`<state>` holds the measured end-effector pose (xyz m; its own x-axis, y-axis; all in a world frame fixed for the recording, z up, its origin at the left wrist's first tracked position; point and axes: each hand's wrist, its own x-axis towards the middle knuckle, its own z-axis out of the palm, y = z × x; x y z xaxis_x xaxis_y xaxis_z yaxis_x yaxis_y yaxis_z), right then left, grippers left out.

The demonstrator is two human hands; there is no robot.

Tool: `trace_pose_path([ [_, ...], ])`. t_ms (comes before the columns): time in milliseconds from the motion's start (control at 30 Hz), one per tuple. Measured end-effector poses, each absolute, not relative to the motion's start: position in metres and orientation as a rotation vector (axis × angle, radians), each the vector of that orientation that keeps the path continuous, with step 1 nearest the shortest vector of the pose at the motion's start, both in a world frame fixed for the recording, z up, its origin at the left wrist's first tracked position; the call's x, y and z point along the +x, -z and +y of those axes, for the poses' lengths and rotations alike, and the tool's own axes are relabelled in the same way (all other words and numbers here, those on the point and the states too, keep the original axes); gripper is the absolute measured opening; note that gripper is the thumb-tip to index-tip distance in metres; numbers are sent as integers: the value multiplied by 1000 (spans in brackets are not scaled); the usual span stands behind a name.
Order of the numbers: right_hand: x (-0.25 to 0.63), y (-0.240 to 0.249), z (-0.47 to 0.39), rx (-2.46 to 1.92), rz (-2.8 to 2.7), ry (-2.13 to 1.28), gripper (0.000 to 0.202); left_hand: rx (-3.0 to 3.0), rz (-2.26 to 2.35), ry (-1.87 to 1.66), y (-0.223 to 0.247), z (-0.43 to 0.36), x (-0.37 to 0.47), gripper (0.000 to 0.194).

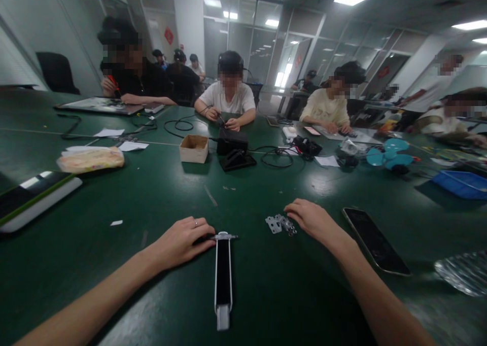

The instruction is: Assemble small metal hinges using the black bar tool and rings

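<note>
On the green table before me lies a long, narrow black device with a white frame [223,275] and a pale block at its near end. Across its far end sits a thin metal crosspiece [233,237]. My left hand [186,242], with a ring on one finger, is closed with thumb and fingertips at the crosspiece's left end. To the right lies a small heap of flat metal plates with holes [274,225]. My right hand [308,216] reaches over the heap's right edge, fingers together and bent down. Whatever is under its fingertips is hidden.
A phone [375,239] lies right of my right hand, with a crumpled clear plastic piece [464,272] beyond. Farther off are an open cardboard box [194,149], a black device [233,145], a blue tray [460,183] and teal fan blades [390,156]. Several people sit opposite.
</note>
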<state>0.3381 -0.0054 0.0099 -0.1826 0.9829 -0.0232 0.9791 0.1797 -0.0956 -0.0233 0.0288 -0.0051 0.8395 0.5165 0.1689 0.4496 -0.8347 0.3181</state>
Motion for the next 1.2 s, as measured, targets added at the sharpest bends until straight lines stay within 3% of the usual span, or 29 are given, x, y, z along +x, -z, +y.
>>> trace_pose_path([
  [533, 317, -7, 4, -2136, -2418, 139, 24, 2759, 779, -339, 4, 24, -22, 17],
  [667, 309, -11, 0, -1971, -2317, 167, 18, 2728, 809, -329, -2, 21, -24, 19],
  [800, 272, -15, -15, -1570, -2176, -43, 15, 2744, 770, -500, -9, 17, -24, 23],
  [967, 213, -12, -44, -1147, -2093, -585, 14, 2775, 598, -901, -9, 2, -12, 22],
  [1200, 190, -3, -58, -1021, -1925, -869, 15, 2706, 427, -1246, 0, -11, 4, 12],
])
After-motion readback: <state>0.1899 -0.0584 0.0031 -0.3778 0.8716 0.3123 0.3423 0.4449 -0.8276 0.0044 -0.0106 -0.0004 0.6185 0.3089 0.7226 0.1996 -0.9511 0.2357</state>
